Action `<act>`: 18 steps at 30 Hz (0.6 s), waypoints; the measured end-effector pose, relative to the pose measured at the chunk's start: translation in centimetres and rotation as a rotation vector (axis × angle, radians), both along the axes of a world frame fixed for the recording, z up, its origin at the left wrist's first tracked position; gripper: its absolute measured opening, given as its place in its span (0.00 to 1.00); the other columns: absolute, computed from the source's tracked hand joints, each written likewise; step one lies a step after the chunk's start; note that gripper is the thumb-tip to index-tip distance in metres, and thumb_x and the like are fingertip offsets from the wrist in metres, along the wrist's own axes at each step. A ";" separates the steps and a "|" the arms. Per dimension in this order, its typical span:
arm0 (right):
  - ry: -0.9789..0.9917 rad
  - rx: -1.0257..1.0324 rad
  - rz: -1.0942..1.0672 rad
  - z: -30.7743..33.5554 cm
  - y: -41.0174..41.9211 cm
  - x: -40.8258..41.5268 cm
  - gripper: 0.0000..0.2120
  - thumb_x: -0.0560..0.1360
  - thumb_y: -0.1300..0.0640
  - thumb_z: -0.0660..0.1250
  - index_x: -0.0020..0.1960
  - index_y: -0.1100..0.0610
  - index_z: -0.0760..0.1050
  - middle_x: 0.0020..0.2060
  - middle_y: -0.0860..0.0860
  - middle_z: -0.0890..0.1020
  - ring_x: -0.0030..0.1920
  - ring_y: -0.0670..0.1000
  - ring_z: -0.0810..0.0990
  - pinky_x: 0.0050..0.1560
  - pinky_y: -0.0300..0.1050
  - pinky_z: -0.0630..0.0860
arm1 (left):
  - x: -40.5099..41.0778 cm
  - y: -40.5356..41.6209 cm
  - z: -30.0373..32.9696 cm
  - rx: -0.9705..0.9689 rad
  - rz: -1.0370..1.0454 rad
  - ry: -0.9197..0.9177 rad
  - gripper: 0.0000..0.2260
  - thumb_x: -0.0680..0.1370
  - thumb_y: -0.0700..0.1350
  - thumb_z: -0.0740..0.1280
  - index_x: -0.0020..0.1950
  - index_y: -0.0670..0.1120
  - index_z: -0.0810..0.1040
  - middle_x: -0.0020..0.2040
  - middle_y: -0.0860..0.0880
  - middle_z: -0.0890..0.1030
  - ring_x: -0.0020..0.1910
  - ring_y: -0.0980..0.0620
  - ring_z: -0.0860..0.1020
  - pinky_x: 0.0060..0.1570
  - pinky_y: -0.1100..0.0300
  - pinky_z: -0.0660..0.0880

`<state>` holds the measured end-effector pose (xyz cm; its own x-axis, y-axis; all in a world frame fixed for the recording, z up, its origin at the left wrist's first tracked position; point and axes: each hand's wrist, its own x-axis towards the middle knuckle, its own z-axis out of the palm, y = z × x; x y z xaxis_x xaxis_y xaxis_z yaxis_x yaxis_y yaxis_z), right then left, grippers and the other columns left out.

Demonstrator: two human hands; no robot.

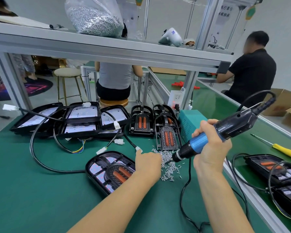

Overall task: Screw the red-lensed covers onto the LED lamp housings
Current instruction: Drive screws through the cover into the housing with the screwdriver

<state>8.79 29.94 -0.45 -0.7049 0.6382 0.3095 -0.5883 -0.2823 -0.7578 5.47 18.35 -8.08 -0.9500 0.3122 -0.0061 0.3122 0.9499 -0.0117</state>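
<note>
- The green table (40, 190) is bare on the near left; on the right a metal rail (252, 197) bounds it, running from near right toward the far middle.
- The lamp housing (97, 167) being worked on lies flat near the table's middle, its long axis running from far left to near right, rounded end far left. A black cable (40, 158) loops out from its left side.
- A red-lensed cover (119, 174) sits on the housing, its two red strips lying along the same diagonal.
- The left hand (148, 163) lies over the housing's right edge, fingertips reaching into the loose pile of screws (169, 167) just to its right; whether it pinches a screw cannot be told.
- The right hand (210, 145) grips the blue barrel of an electric screwdriver (217, 135), fingers wrapped around it. The tool slants from far right down to near left, its tip at the screw pile.
- Far left, open housings (81, 118) are stacked, overlapping, with wires and white plugs trailing.
- Far middle, spare covers (166, 137) stand in a group beside a teal box (190, 123).
- Near right, two finished lamps (275, 169) lie past the rail, with a yellow-handled screwdriver (282, 148) beyond them.
- On the shelf (107, 47) above, a clear bag (94, 17) holds many more screws.
</note>
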 end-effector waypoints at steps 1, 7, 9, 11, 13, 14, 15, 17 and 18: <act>0.001 -0.002 0.003 0.0 -0.1 0.0 0.07 0.67 0.63 0.70 0.41 0.55 0.73 0.24 0.47 0.74 0.26 0.49 0.73 0.30 0.39 0.72 | 0.0 0.0 0.0 0.001 0.008 -0.001 0.12 0.72 0.34 0.62 0.33 0.46 0.63 0.29 0.50 0.66 0.37 0.47 0.72 0.63 0.52 0.60; 0.000 0.000 -0.001 0.1 -0.2 -0.1 0.07 0.67 0.63 0.70 0.40 0.55 0.73 0.24 0.48 0.74 0.26 0.50 0.73 0.30 0.37 0.72 | 0.0 0.1 0.1 -0.012 0.034 -0.034 0.07 0.73 0.35 0.62 0.41 0.46 0.68 0.32 0.50 0.69 0.48 0.46 0.77 0.63 0.51 0.60; -0.005 -0.008 0.004 0.1 -0.2 -0.1 0.07 0.66 0.63 0.70 0.40 0.55 0.73 0.24 0.48 0.74 0.26 0.50 0.73 0.30 0.37 0.72 | 0.1 0.0 0.1 -0.047 0.077 -0.056 0.07 0.73 0.36 0.62 0.41 0.46 0.67 0.42 0.48 0.78 0.57 0.44 0.74 0.62 0.50 0.59; -0.006 -0.009 -0.005 0.1 0.0 0.0 0.07 0.66 0.63 0.70 0.40 0.55 0.73 0.23 0.48 0.74 0.26 0.50 0.73 0.30 0.38 0.72 | 0.0 0.0 0.2 -0.056 0.107 -0.078 0.05 0.73 0.38 0.63 0.41 0.46 0.67 0.51 0.45 0.80 0.65 0.40 0.70 0.60 0.48 0.59; -0.009 -0.005 -0.014 0.1 0.2 0.0 0.07 0.66 0.63 0.70 0.40 0.55 0.73 0.24 0.48 0.74 0.26 0.50 0.73 0.30 0.38 0.72 | 0.0 -0.1 0.3 -0.019 0.120 -0.090 0.05 0.72 0.38 0.62 0.42 0.47 0.67 0.49 0.46 0.80 0.58 0.43 0.75 0.59 0.50 0.59; -0.011 -0.008 -0.016 0.1 0.2 0.1 0.07 0.66 0.63 0.70 0.40 0.55 0.74 0.24 0.48 0.74 0.26 0.50 0.73 0.31 0.38 0.72 | 0.0 -0.2 0.4 -0.001 0.117 -0.086 0.05 0.72 0.38 0.61 0.43 0.47 0.67 0.45 0.47 0.80 0.51 0.45 0.76 0.58 0.50 0.59; -0.013 -0.010 -0.016 0.1 0.2 0.1 0.07 0.66 0.62 0.70 0.40 0.55 0.74 0.24 0.48 0.74 0.26 0.50 0.73 0.31 0.38 0.72 | 0.1 -0.2 0.4 0.004 0.112 -0.081 0.06 0.72 0.37 0.61 0.43 0.46 0.67 0.40 0.48 0.78 0.44 0.47 0.76 0.59 0.50 0.59; -0.020 -0.003 -0.017 0.0 0.1 0.1 0.07 0.66 0.62 0.71 0.40 0.55 0.74 0.24 0.49 0.74 0.26 0.50 0.73 0.31 0.38 0.72 | 0.2 -0.3 0.4 -0.007 0.099 -0.082 0.06 0.73 0.35 0.60 0.43 0.46 0.67 0.32 0.50 0.70 0.34 0.49 0.70 0.62 0.50 0.59; -0.020 -0.001 -0.017 0.0 0.0 0.1 0.07 0.66 0.62 0.71 0.40 0.55 0.73 0.24 0.49 0.74 0.26 0.50 0.73 0.31 0.38 0.72 | 0.2 -0.2 0.4 -0.013 0.089 -0.081 0.06 0.73 0.35 0.59 0.43 0.46 0.67 0.31 0.50 0.68 0.33 0.49 0.68 0.62 0.50 0.59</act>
